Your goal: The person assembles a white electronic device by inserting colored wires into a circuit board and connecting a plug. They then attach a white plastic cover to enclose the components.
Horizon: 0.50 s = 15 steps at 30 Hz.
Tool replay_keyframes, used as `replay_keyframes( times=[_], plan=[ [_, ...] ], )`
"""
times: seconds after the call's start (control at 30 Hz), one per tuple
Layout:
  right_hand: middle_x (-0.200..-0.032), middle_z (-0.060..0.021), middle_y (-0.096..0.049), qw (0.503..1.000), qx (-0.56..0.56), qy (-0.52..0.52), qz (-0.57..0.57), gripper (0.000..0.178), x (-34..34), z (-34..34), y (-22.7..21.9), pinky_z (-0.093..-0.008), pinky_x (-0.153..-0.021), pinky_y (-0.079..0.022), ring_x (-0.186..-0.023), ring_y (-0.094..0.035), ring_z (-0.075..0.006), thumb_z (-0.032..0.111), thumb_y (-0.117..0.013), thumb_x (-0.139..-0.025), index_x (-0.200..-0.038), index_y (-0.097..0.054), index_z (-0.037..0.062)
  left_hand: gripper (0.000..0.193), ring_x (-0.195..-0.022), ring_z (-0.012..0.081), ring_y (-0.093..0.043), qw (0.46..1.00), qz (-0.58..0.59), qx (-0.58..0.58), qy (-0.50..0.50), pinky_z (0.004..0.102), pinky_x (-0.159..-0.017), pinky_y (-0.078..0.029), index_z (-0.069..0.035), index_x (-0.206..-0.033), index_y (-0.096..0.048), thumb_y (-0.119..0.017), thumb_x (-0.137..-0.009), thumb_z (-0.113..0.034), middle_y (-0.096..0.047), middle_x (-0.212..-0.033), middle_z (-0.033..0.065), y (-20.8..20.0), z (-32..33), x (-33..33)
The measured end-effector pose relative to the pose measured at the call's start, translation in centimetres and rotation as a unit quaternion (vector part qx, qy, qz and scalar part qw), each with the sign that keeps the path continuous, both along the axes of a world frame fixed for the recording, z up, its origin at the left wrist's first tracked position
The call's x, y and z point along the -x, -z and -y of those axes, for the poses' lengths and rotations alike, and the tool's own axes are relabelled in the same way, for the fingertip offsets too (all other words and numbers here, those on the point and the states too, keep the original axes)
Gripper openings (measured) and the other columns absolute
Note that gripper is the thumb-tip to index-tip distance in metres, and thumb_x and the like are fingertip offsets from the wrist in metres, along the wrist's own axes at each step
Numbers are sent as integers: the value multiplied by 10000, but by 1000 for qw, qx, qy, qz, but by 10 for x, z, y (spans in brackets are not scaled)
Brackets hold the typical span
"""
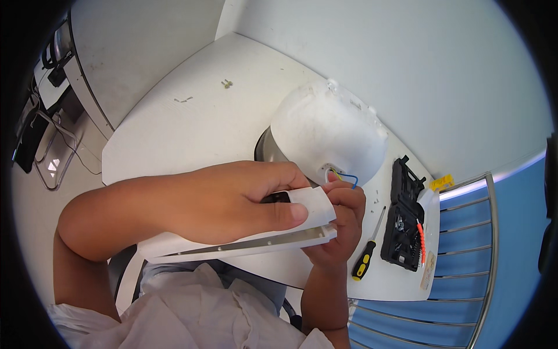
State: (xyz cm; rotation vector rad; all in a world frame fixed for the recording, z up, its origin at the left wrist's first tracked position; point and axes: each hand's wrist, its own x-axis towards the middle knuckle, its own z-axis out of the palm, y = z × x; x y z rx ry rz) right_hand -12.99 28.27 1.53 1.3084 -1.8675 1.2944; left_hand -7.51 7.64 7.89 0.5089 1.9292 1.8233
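Across my lap side of the table lies a long white plastic casing (232,249), with a narrow gap along its length between two parts. My left hand (250,198) is closed over its top, thumb pressed on the white surface beside a black insert (276,198). At the casing's right end, my right hand (343,218) is wrapped round it from below, fingertips close to thin wires. Those blue, white and yellow-green wires (347,176) come out of a hole in a rounded white appliance shell (325,125). A grey metallic part (268,148) shows under the shell's left side.
To the right lie a black-and-yellow screwdriver (365,259) and an open black tool case (400,232) with an orange flexible shaft (421,244). Small screws (226,84) are scattered on the white table (174,134). A wall stands behind; a metal railing (491,232) runs at right.
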Motion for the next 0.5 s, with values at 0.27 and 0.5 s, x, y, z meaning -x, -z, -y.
replay_keyframes(
  times=[0.27, 0.5],
  plan=[
    [-928, -66, -500, 998, -43, 18, 38, 401, -10, 2, -12, -471, -911, -356, -873, -437, -235, 173, -815, -526, -827, -582, 45, 476, -984, 156, -516, 999, -27, 15, -27, 294, -849, -414, 15, -1212, -451, -511, -927, -362, -557, -1086, 93, -4, 5, -5],
    [-940, -71, -518, 999, -23, 5, 47, 427, -8, 0, -4, -471, -935, -353, -864, -456, -223, 177, -816, -546, -885, -588, 56, 504, -995, 153, -521, 1000, -10, 12, -14, 280, -841, -418, 32, -1226, -442, -525, -918, -358, -554, -1112, 103, -1, 9, -2]
  ],
)
